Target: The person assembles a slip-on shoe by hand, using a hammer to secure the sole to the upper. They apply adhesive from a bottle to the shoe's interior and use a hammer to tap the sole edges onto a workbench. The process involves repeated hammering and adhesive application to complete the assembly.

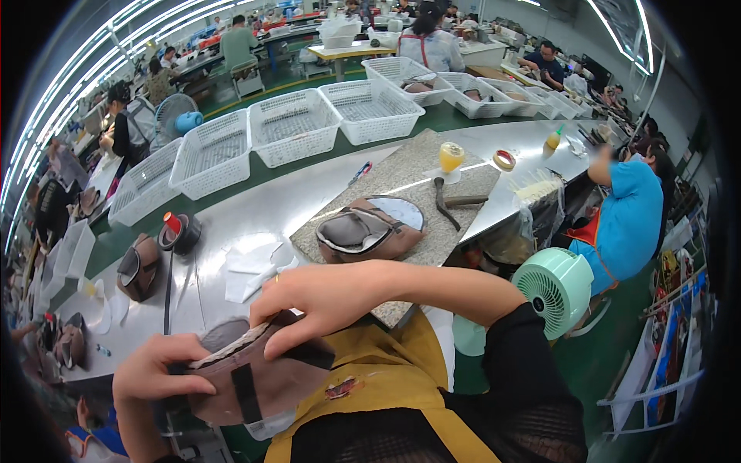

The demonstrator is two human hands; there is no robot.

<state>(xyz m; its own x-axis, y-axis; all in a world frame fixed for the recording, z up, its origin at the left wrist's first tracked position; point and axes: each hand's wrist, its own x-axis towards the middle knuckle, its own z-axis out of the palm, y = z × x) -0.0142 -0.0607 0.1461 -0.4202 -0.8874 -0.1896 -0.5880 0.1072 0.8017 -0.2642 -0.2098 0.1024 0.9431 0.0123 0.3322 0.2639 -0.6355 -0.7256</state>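
Yellow apron, brown shoe upper in both hands' grip, mouth up-left, long axis aslant rightward

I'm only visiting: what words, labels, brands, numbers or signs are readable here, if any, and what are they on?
None can be read.
Yellow apron: a small dark red mark, too blurred to tell whether it is lettering.
Brown shoe piece, held by left hand and right hand: no lettering visible.
Yellow container: any label is too small to read.
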